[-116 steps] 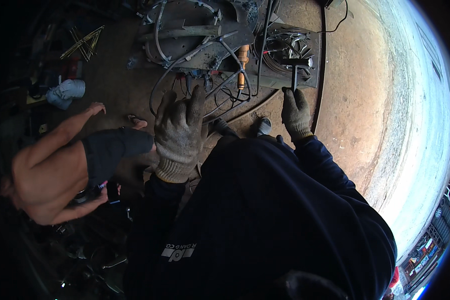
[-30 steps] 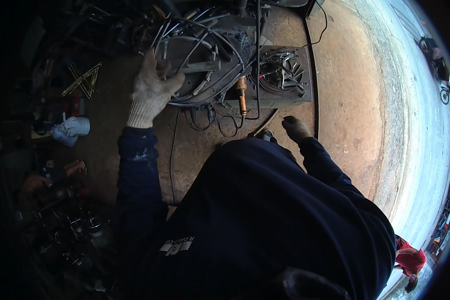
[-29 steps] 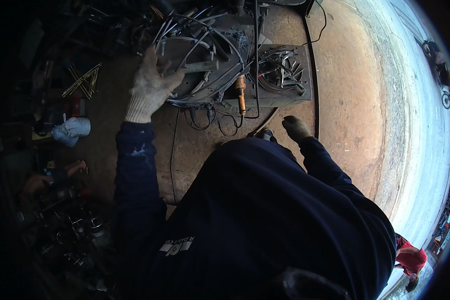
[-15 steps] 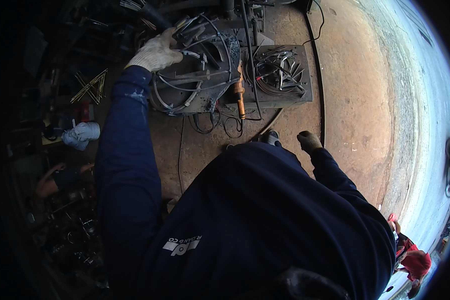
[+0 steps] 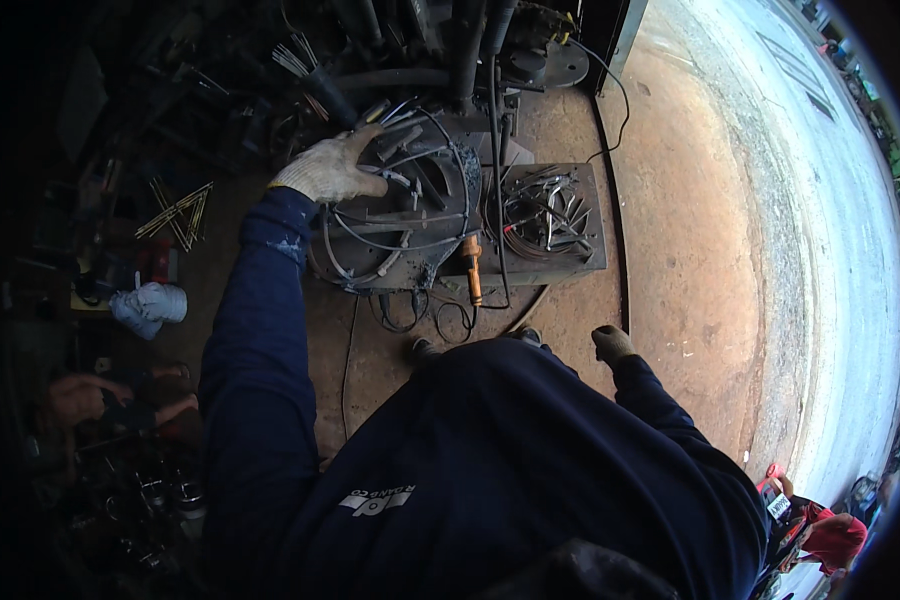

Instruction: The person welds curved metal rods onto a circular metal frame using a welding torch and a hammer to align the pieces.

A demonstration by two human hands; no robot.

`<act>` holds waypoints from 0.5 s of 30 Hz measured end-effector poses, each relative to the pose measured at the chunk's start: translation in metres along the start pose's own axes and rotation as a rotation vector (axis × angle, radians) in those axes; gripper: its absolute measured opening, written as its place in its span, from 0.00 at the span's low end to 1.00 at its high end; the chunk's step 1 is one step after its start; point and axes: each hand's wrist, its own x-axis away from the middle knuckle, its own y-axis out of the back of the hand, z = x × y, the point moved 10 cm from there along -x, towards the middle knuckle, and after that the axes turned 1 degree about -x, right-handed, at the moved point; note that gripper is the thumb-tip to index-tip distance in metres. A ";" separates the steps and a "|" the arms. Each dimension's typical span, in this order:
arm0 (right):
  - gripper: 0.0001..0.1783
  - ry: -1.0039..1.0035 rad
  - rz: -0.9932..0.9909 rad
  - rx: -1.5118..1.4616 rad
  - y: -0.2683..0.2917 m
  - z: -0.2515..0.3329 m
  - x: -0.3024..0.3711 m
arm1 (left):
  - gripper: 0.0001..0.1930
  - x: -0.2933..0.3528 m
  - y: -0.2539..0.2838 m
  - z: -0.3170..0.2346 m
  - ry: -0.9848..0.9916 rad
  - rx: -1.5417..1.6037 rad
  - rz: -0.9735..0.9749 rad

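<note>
My left hand (image 5: 332, 170), in a pale knitted work glove, reaches over the left side of a dark metal bench (image 5: 370, 262). Its thumb and forefinger are spread apart, with nothing visible between them; the other fingers are partly hidden. Beside it on the bench lies a round frame of bent metal rods (image 5: 395, 247). Several tools with handles (image 5: 375, 112) lie just beyond the fingertips. An orange power tool (image 5: 472, 272) rests at the bench's near edge, right of the frame. My right hand (image 5: 612, 344), also gloved, hangs low at my right side, fingers curled closed, with nothing seen in it.
A metal plate (image 5: 585, 258) right of the frame carries a pile of clamps and cable (image 5: 548, 215). Upright pipes (image 5: 467, 50) stand behind. Cords trail on the floor (image 5: 680, 300). Yellowish rods (image 5: 180, 215) and white cloth (image 5: 150, 305) lie left. Other people (image 5: 830, 540) are at the lower corners.
The view has shifted, so the bench sits lower in the picture and more of the pipes behind shows. My left hand stays near the rod frame; my right stays curled.
</note>
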 end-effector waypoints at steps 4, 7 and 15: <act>0.13 -0.064 -0.039 -0.056 -0.013 -0.024 0.001 | 0.45 -0.002 0.012 0.015 -0.131 0.136 -0.043; 0.12 -0.149 -0.080 -0.175 -0.038 -0.057 -0.001 | 0.38 0.005 0.015 0.044 -0.179 0.392 -0.063; 0.13 -0.144 0.021 -0.332 -0.155 -0.032 0.056 | 0.33 0.018 -0.027 0.182 -0.215 0.751 -0.317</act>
